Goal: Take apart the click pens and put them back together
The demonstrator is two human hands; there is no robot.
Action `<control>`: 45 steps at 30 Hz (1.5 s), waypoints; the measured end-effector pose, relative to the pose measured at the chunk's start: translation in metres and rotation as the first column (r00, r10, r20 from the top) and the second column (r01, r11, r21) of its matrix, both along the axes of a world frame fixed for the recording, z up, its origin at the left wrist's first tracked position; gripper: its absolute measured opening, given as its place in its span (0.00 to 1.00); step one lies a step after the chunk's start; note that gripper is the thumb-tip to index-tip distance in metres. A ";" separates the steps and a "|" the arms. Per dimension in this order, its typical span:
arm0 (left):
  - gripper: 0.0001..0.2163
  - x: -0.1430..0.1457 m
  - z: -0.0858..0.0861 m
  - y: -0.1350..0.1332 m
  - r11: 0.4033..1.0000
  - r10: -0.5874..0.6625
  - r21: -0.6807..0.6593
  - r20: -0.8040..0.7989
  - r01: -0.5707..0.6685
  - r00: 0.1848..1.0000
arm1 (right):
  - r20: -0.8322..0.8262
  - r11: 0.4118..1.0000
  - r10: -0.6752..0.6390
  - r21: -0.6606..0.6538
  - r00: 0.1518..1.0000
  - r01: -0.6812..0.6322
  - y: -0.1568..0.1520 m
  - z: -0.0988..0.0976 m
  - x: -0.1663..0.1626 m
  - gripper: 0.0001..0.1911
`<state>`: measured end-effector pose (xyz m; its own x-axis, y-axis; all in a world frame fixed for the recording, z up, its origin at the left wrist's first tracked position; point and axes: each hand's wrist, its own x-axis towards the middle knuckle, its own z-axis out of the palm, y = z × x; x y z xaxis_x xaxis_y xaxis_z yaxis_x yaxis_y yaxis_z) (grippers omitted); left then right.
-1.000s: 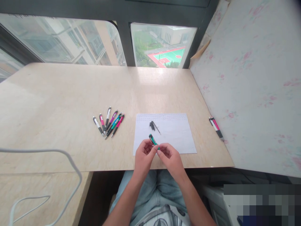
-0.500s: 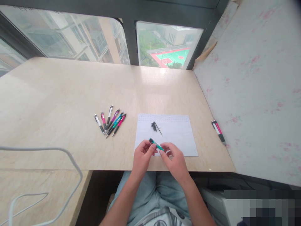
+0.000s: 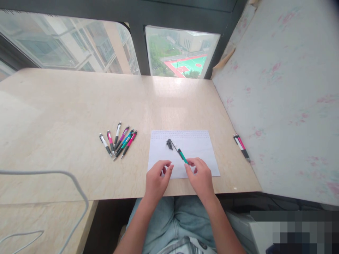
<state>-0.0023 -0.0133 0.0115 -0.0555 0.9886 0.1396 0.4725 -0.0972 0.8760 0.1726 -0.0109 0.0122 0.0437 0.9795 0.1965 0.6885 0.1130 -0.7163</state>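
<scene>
My right hand [image 3: 200, 174] pinches the lower end of a green pen barrel [image 3: 183, 156] between thumb and fingers. The barrel slants up and left over a white sheet of paper [image 3: 206, 151]. Its black upper end points toward a thin dark ink refill [image 3: 173, 145] and overlaps it in view. Left of the refill lie small black pen parts [image 3: 169, 144] on the sheet. My left hand [image 3: 158, 178] rests at the paper's lower left edge, fingers curled with the thumb and fingertips slightly apart. Nothing shows between them.
Several pens [image 3: 122, 141] in white, pink, purple, blue and green lie in a group left of the paper. A white and a pink pen [image 3: 242, 148] lie by the papered wall [image 3: 286, 116]. A grey cable [image 3: 76, 183] loops across the desk [image 3: 79, 102] at left.
My left hand has let go of the green barrel and drawn slightly left. My right hand has kept hold and turned the barrel steeper, its upper end now nearer the refill. The view has shifted slightly.
</scene>
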 end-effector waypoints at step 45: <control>0.09 -0.005 -0.006 -0.004 0.994 -0.018 0.105 0.039 0.014 0.999 | 0.154 0.966 -0.059 0.260 0.986 0.017 -0.008 -0.037 0.004 0.09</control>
